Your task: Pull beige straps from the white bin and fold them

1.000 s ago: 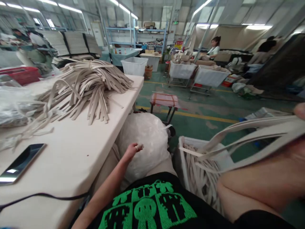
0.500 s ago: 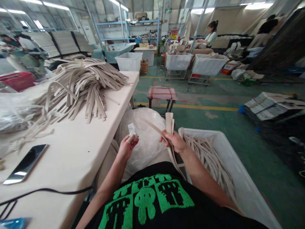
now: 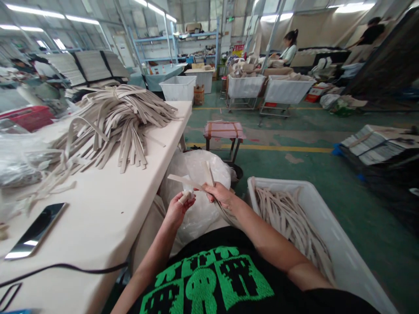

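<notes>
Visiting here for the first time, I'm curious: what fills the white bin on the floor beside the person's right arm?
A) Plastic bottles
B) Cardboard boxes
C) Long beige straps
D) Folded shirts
C. The white plastic bin beside the person's right arm holds a heap of long beige straps.

the left hand (image 3: 178,211) pinches a small pale scrap (image 3: 186,197), and the right hand (image 3: 218,195) grips a beige webbing strap (image 3: 183,179) whose free end reaches just above the left hand. behind both hands bulges a clear plastic bag (image 3: 204,209). to the right, a white plastic bin (image 3: 340,248) holds loose straps (image 3: 281,218). to the left, a long white table (image 3: 98,226) carries a heaped bundle of straps (image 3: 121,113) and a smartphone (image 3: 36,231).
</notes>
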The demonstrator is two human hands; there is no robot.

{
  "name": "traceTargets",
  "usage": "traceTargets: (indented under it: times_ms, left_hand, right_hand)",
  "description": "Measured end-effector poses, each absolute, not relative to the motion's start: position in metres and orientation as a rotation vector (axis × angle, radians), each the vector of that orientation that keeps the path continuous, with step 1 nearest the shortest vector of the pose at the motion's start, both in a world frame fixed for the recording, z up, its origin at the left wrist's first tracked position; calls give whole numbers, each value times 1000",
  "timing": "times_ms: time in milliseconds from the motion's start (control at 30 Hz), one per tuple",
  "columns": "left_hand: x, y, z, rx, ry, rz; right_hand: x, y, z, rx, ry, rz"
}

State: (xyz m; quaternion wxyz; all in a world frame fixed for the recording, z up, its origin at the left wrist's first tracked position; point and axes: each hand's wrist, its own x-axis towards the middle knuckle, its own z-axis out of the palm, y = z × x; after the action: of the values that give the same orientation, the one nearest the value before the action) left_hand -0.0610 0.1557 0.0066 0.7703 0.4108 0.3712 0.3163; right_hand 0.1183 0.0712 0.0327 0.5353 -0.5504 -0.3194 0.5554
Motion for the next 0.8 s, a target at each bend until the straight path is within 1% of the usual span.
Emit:
traceTargets:
  times_ms: [167,467,800]
  left_hand:
    - [-61,148,3,1041,797,625]
    - [-61,144,4,1291,757,536]
    - [-64,141,7,1240,776,451]
  right_hand:
    - [113,88,42,-1349,-704,1359]
    - [111,107,64,-1387,-825,1112]
    - [104,110,61,-1430,-978,1142]
